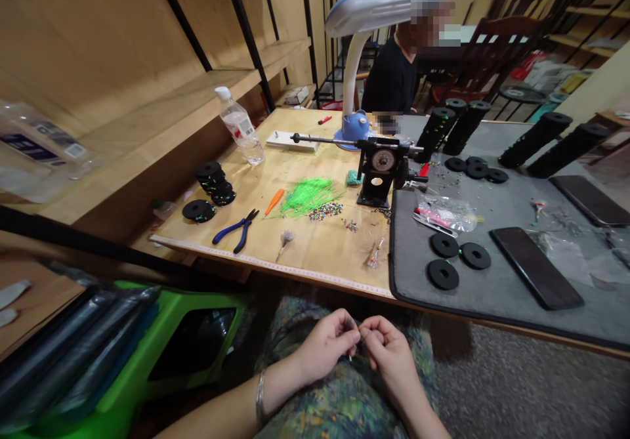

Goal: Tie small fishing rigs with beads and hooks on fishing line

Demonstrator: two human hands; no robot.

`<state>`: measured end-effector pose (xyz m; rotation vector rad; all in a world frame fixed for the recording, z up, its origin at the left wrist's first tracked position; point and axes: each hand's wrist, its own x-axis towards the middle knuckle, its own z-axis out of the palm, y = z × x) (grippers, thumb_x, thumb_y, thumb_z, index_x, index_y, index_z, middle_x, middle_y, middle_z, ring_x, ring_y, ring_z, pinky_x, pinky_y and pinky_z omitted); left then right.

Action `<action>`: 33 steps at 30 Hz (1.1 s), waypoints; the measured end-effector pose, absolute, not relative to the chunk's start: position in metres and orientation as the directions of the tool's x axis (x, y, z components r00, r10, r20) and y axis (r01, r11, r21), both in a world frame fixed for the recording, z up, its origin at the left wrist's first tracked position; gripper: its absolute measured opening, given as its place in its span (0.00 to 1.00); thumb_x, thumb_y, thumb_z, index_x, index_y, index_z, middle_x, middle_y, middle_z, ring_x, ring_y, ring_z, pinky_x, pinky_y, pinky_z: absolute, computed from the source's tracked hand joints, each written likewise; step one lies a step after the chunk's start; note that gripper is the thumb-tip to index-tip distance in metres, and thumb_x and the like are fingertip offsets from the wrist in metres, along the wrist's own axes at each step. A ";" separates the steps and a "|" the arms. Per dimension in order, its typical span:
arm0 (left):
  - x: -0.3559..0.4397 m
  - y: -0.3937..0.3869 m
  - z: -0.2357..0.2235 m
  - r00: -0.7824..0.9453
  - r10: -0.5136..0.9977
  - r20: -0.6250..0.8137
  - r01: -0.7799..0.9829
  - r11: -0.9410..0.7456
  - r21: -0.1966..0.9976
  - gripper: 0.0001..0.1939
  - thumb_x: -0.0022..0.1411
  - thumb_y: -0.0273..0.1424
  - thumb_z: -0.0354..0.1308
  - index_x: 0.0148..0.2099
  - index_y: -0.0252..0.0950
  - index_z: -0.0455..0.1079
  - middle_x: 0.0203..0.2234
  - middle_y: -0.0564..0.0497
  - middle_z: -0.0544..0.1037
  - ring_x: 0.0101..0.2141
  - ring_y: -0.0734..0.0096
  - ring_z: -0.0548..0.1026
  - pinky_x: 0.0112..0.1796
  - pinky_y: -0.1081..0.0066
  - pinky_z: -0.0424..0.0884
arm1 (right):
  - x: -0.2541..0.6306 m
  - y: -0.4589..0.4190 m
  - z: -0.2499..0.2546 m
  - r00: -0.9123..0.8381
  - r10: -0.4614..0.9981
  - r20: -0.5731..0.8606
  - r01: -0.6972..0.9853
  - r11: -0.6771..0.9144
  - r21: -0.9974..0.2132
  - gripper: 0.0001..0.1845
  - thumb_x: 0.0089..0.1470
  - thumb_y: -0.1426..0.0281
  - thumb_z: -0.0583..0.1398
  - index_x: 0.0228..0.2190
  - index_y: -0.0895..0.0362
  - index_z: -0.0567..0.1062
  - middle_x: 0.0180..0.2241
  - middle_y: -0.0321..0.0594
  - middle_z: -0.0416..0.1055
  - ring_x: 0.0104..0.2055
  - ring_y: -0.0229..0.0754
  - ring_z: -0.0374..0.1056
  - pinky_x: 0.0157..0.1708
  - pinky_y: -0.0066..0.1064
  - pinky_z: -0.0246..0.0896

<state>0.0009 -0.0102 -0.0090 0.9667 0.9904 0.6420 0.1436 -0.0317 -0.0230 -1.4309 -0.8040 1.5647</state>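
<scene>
Above my lap, my left hand (331, 347) and my right hand (388, 348) meet with fingertips pinched together. Whatever is between them is too small to name; a short pale tip shows under the left fingers. Across the table's front edge lies a white measuring tape (295, 270). Beyond it are blue-handled pliers (236, 230), an orange-handled tool (274, 203), a heap of bright green strands (309, 195) and multicoloured beads (325, 211). A small bundle of pale-headed pins or wires (285, 242) lies nearer me, with another bundle (375, 255) to its right.
A black winding device (377, 170) with a long shaft stands mid-table before a desk lamp (354, 130). Black foam spools (443, 275) and a phone (536, 268) lie on the grey mat (413, 281). A water bottle (241, 127) stands left. A person (391, 71) sits behind.
</scene>
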 end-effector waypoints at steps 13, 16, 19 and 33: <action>0.002 -0.013 -0.008 0.397 0.883 -0.250 0.227 0.170 0.959 0.04 0.57 0.27 0.55 0.30 0.35 0.63 0.23 0.56 0.66 0.27 0.73 0.63 0.29 0.74 0.59 | 0.139 -0.034 -0.027 -0.055 0.854 -0.517 -0.443 -0.485 -0.754 0.16 0.43 0.58 0.66 0.24 0.56 0.67 0.07 0.18 0.50 0.10 0.26 0.37 0.12 0.19 0.32; 0.000 -0.013 -0.007 0.420 0.873 -0.249 0.248 0.154 0.956 0.04 0.57 0.27 0.55 0.30 0.35 0.64 0.23 0.56 0.66 0.27 0.74 0.62 0.29 0.74 0.58 | 0.139 -0.034 -0.028 -0.080 0.838 -0.540 -0.501 -0.502 -0.705 0.19 0.43 0.56 0.66 0.24 0.55 0.66 0.07 0.17 0.48 0.10 0.26 0.35 0.11 0.20 0.32; -0.001 -0.013 -0.007 0.438 0.855 -0.278 0.216 0.201 0.956 0.03 0.57 0.27 0.55 0.31 0.35 0.64 0.22 0.56 0.65 0.26 0.74 0.62 0.28 0.74 0.58 | 0.141 -0.034 -0.029 -0.079 0.846 -0.527 -0.509 -0.489 -0.708 0.19 0.44 0.55 0.66 0.25 0.55 0.66 0.07 0.17 0.48 0.11 0.27 0.35 0.12 0.20 0.32; -0.004 -0.011 -0.005 0.539 0.777 -0.324 -0.115 0.449 0.886 0.14 0.57 0.39 0.59 0.35 0.35 0.61 0.23 0.57 0.65 0.24 0.77 0.63 0.29 0.73 0.59 | 0.145 -0.037 -0.027 -0.007 0.909 -0.418 -0.348 -0.394 -0.851 0.22 0.47 0.49 0.63 0.27 0.55 0.65 0.11 0.19 0.48 0.13 0.28 0.38 0.14 0.21 0.33</action>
